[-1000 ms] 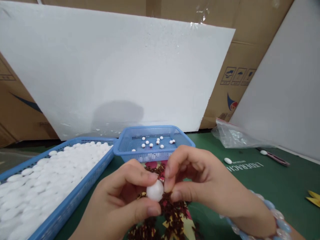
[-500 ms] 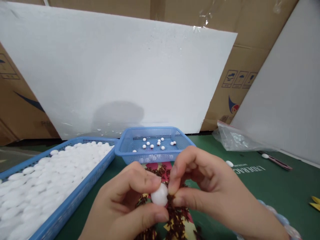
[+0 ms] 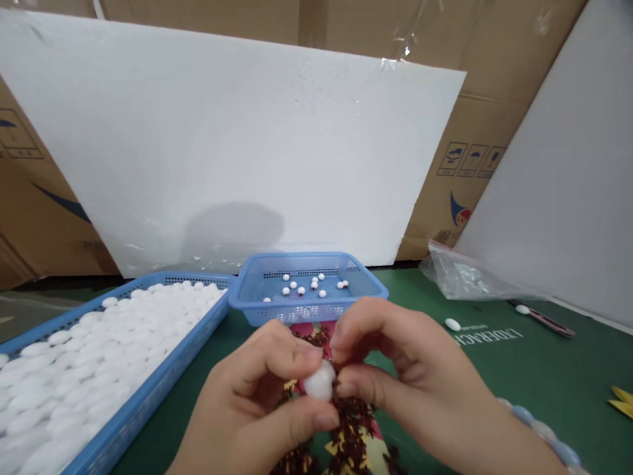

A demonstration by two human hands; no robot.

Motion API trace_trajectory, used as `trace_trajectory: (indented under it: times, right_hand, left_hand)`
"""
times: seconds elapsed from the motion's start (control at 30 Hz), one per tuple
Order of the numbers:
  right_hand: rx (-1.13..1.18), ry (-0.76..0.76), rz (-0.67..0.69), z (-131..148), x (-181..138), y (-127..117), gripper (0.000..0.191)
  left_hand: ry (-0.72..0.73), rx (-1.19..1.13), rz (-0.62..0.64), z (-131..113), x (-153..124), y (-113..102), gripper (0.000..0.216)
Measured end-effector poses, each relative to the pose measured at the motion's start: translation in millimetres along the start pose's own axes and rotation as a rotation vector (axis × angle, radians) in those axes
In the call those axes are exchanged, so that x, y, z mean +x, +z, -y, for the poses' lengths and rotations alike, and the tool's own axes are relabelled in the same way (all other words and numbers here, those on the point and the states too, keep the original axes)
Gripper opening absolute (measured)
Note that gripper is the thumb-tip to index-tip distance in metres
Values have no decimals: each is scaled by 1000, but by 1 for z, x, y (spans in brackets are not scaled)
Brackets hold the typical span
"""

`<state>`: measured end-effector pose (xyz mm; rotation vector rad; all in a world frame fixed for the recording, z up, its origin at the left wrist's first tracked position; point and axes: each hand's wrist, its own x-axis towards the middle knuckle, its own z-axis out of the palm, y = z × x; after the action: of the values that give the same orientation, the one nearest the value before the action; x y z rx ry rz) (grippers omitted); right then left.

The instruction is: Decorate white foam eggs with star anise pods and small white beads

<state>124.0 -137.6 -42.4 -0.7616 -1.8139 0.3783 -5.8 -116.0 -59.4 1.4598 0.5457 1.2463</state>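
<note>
Between the thumb and fingers of my left hand (image 3: 267, 389) is a smooth white egg-shaped ball (image 3: 319, 381). My right hand (image 3: 390, 369) is closed in a pinch against the ball's right side, with a small dark brown flake at its fingertips, mostly hidden. Beneath both hands lies a heap of dark brown flakes (image 3: 352, 435) on a red and yellow patterned sheet (image 3: 378, 455). Beyond them, a blue basket (image 3: 309, 314) holds several white balls, a few with dark spots.
On the left, a blue tray (image 3: 148, 389) is full of white balls. The green mat (image 3: 494, 369) bears a loose white ball (image 3: 452, 324), a clear plastic bag (image 3: 465, 277), tweezers (image 3: 551, 323) with another ball beside them, and a yellow object (image 3: 622, 401). White board (image 3: 277, 145) and cardboard stand behind.
My right fingertips have pressed closer to the ball, covering more of the brown flake. Both hands and the ball have shifted slightly, the ball a little right and up.
</note>
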Motion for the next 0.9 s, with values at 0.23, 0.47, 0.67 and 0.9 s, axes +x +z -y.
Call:
trace_trajectory:
  times: [0.23,0.47,0.67,0.9]
  right_hand:
    - [151,41,64,0,1,2,17]
    - [-2,-168,-7,-10,-2,9,19]
    - [-204,-390,-105,-15,-4,11,13]
    - [-140,-346,-71,-18,-1,10,13]
  left_hand:
    - [58,33,-7,-1,-4,0,13]
    - [124,214,-39,-1,-5,-2,13]
    - [147,203,-65,-4,-2,-4,17]
    - [-8,-71,-71,0,2,-1,13]
